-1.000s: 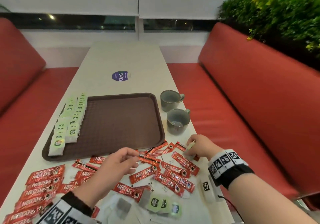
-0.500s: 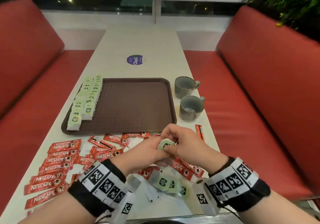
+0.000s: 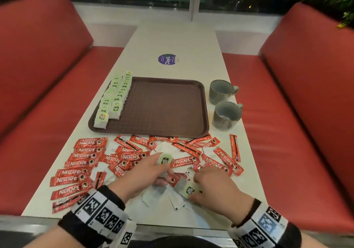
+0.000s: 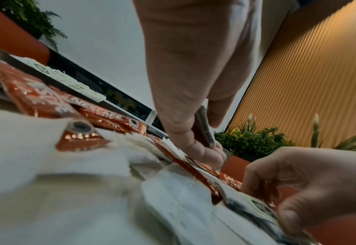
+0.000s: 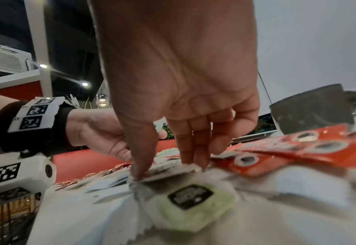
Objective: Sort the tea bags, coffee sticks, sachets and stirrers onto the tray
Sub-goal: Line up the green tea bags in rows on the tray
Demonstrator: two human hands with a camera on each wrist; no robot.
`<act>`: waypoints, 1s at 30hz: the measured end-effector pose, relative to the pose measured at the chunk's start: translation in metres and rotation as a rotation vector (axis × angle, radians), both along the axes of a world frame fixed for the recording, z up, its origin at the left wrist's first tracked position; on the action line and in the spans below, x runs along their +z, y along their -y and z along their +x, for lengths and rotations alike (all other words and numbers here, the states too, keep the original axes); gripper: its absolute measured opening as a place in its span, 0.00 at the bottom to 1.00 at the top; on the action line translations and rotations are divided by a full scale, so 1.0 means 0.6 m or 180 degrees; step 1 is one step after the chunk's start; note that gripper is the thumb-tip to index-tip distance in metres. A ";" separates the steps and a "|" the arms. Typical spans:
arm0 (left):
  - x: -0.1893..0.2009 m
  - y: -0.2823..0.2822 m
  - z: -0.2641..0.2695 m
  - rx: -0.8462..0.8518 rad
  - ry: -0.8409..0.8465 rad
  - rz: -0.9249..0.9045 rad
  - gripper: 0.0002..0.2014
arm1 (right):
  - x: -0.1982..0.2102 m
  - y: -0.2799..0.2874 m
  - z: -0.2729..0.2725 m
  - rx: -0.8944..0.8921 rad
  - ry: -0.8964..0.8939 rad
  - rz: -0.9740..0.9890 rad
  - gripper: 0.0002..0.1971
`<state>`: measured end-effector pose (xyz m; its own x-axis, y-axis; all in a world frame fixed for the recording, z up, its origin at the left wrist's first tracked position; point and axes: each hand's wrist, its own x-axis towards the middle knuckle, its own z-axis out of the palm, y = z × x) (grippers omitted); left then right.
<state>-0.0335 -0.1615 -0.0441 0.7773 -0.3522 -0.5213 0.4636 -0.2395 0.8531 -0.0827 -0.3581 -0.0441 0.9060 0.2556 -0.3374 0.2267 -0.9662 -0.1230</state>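
Observation:
A brown tray [image 3: 162, 105] lies mid-table, with two rows of green-tagged tea bags [image 3: 115, 98] along its left side. Red coffee sticks [image 3: 86, 157] are scattered in front of it, mixed with white sachets [image 3: 176, 201]. My left hand [image 3: 162, 169] pinches one green-tagged tea bag [image 3: 164, 160] just above the pile; the left wrist view shows it edge-on [image 4: 204, 132] between thumb and fingers. My right hand [image 3: 195, 188] is down on the table, its thumb and fingertips [image 5: 193, 159] pinching another tea bag [image 3: 188, 190] by its pouch [image 5: 168, 172].
Two grey mugs [image 3: 220, 91] [image 3: 227, 114] stand right of the tray. A purple round sticker [image 3: 167, 59] marks the far table. Red benches [image 3: 306, 113] run along both sides. The table's near edge [image 3: 172, 226] is just behind my wrists.
Half a second ago both hands met at one tea bag above the pile. Now my left hand keeps it alone, and my right has dropped to a second tea bag on the table.

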 end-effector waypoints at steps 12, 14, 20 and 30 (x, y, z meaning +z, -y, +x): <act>-0.001 -0.003 -0.002 0.0114 0.0307 0.0189 0.08 | 0.004 0.006 0.019 -0.0745 -0.0609 0.1126 0.10; 0.003 -0.001 0.002 0.0115 0.0362 0.0250 0.08 | 0.008 0.016 0.023 -0.0951 -0.0563 0.1482 0.10; 0.022 0.012 0.010 -0.0156 0.0632 0.0290 0.11 | 0.062 0.027 0.041 -0.0848 -0.0564 0.2215 0.10; 0.039 0.019 0.013 -0.0615 -0.0623 -0.1276 0.17 | 0.088 -0.021 0.072 -0.0646 -0.0143 0.2442 0.11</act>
<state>-0.0254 -0.1729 -0.0206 0.5786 -0.6835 -0.4449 0.6041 -0.0073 0.7969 -0.0398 -0.3455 0.0090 0.9495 0.2628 -0.1714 0.0342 -0.6298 -0.7760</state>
